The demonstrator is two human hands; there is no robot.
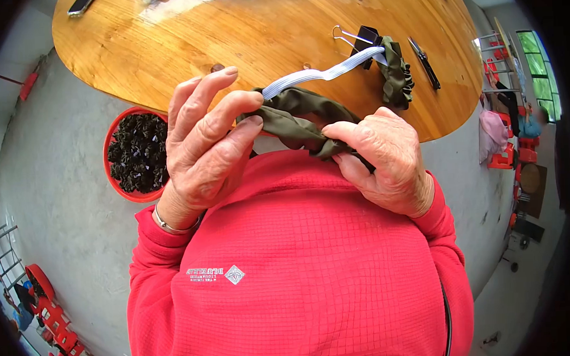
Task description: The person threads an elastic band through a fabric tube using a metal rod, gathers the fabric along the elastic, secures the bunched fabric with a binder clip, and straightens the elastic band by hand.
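A dark olive-green fabric tube (pixel 295 128) stretches between my hands, just past the table's near edge. My left hand (pixel 203 134) pinches its left end between thumb and index finger, where a white elastic band (pixel 322 74) comes out; the other fingers are raised. Farther right, my right hand (pixel 386 157) grips the same fabric between thumb and curled fingers. The elastic runs over the table to a black binder clip (pixel 366 39). Beside the clip, a gathered stretch of the green fabric (pixel 395 78) lies bunched around the band.
The round wooden table (pixel 228 40) fills the top. Small black-handled scissors or snips (pixel 425 64) lie right of the clip. A red basket (pixel 108 157) of dark gathered fabric pieces (pixel 137 152) stands at the lower left of the table. Red stools (pixel 56 325) and people are farther off.
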